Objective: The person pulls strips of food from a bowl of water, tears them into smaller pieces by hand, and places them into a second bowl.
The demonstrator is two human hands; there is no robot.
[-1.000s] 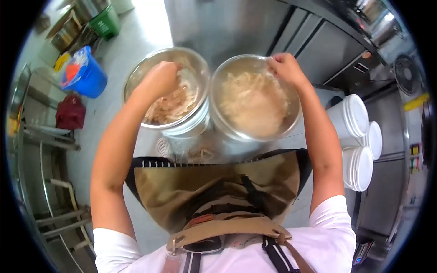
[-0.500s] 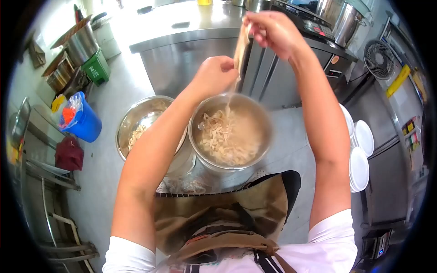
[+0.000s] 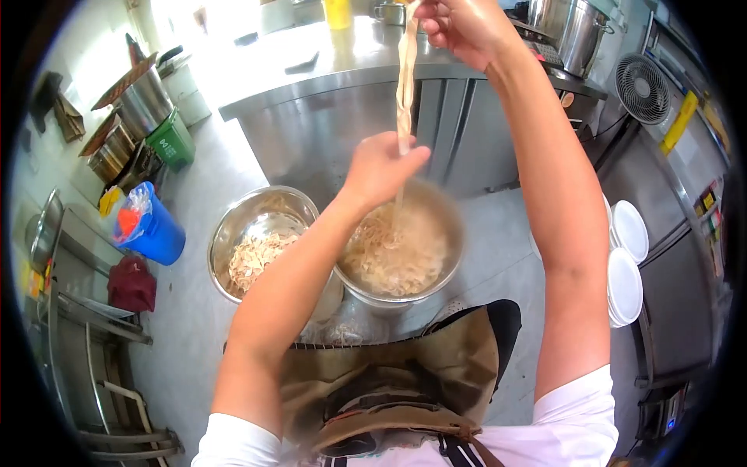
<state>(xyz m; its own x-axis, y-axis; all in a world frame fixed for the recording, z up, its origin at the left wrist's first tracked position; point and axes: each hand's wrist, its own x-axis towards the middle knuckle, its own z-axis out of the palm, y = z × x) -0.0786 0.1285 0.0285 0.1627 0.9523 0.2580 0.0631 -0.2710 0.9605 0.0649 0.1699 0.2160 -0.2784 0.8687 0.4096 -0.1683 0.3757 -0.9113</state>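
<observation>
Head view: your right hand [image 3: 459,27] pinches the top of a long pale strip [image 3: 405,78], held high at the far side so it hangs straight; your left hand [image 3: 381,167] closes round it lower, over the right-hand bowl [image 3: 462,237], so its tail lands inside, beside the bowl of shreds [image 3: 264,204]

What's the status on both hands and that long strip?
Right hand raised, pinching top of pale strip. Left hand gripping it lower down, above the right bowl of strips. Nothing blocking; left bowl sits beside.
</observation>
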